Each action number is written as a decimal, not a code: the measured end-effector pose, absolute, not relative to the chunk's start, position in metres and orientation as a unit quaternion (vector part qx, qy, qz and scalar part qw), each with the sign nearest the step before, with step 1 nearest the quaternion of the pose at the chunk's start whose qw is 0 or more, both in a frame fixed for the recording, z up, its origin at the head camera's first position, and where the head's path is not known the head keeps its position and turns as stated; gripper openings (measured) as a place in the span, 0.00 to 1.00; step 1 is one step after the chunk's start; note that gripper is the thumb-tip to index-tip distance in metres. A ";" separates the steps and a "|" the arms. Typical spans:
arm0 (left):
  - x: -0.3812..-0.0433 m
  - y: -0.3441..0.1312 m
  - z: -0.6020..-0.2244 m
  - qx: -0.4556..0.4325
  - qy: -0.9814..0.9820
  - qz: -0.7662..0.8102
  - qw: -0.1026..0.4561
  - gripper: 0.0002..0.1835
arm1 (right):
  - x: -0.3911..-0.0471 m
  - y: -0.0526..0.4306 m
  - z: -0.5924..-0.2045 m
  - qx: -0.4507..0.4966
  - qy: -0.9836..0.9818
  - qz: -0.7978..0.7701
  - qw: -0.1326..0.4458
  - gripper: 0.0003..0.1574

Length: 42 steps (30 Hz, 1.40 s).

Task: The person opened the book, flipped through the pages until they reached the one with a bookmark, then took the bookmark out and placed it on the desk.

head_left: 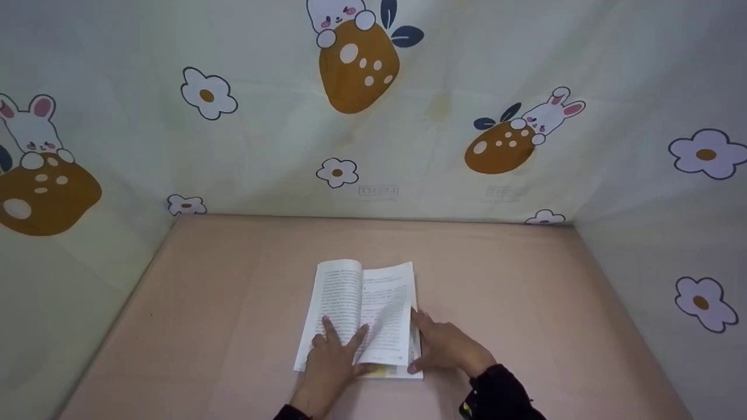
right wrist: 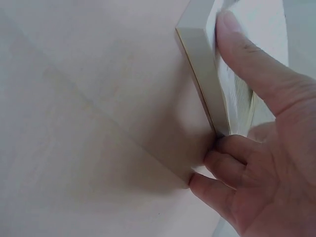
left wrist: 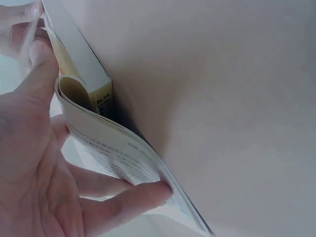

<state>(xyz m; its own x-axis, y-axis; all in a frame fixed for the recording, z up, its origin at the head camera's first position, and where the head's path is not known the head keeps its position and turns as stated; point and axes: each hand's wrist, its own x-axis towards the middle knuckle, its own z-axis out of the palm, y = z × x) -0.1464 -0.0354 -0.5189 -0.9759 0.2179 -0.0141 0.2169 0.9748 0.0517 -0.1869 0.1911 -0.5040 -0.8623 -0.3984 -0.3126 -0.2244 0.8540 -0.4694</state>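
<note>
An open paperback book [head_left: 385,291] lies on the pink tabletop, its pages covered in printed text. My left hand [head_left: 330,359] presses the left page with spread fingers, its thumb pointing toward the gutter. In the left wrist view, the fingertips of this hand [left wrist: 94,182] rest on the curved page [left wrist: 106,140]. My right hand [head_left: 446,347] holds the book's right edge, where the upper page stands slightly raised. In the right wrist view, the right thumb [right wrist: 247,54] lies over the page block [right wrist: 200,54], while the other fingers curl beside it near the table.
The pink tabletop [head_left: 233,291] stretches around the book. Pale fabric walls [head_left: 262,146] printed with rabbits and flowers enclose its back and sides. Dark sleeves [head_left: 499,394] cover both forearms.
</note>
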 end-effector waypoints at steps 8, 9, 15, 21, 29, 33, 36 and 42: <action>-0.150 -0.038 -0.519 0.086 0.992 0.095 0.018 0.30 | -0.189 0.186 -0.501 -0.132 0.937 -0.209 0.245 0.62; -0.151 -0.038 -0.519 0.082 0.991 0.103 0.019 0.29 | -0.189 0.186 -0.501 -0.128 0.937 -0.210 0.247 0.62; -0.150 -0.041 -0.519 0.051 0.992 0.116 0.013 0.32 | -0.189 0.185 -0.502 -0.116 0.934 -0.223 0.254 0.61; -0.145 -0.044 -0.521 0.053 0.995 0.081 -0.027 0.25 | -0.190 0.188 -0.501 -0.110 0.933 -0.226 0.257 0.60; -0.144 -0.049 -0.522 0.043 0.994 0.081 -0.056 0.31 | -0.190 0.189 -0.501 -0.108 0.932 -0.227 0.260 0.60; -0.147 -0.050 -0.518 0.022 0.993 0.112 -0.019 0.42 | -0.190 0.188 -0.501 -0.107 0.931 -0.229 0.264 0.60; -0.149 -0.050 -0.515 0.016 0.993 0.113 -0.007 0.47 | -0.191 0.187 -0.500 -0.108 0.931 -0.229 0.263 0.60; -0.147 -0.054 -0.513 0.063 0.997 0.038 -0.001 0.42 | -0.191 0.186 -0.499 -0.107 0.931 -0.228 0.264 0.60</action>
<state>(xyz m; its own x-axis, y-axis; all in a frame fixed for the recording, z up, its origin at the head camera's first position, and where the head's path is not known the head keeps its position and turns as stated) -0.1474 -0.0541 -0.5125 -0.9920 0.1257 0.0071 0.1259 0.9891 0.0759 -0.1907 0.1857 -0.4987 -0.8381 -0.3190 -0.4426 -0.0785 0.8734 -0.4807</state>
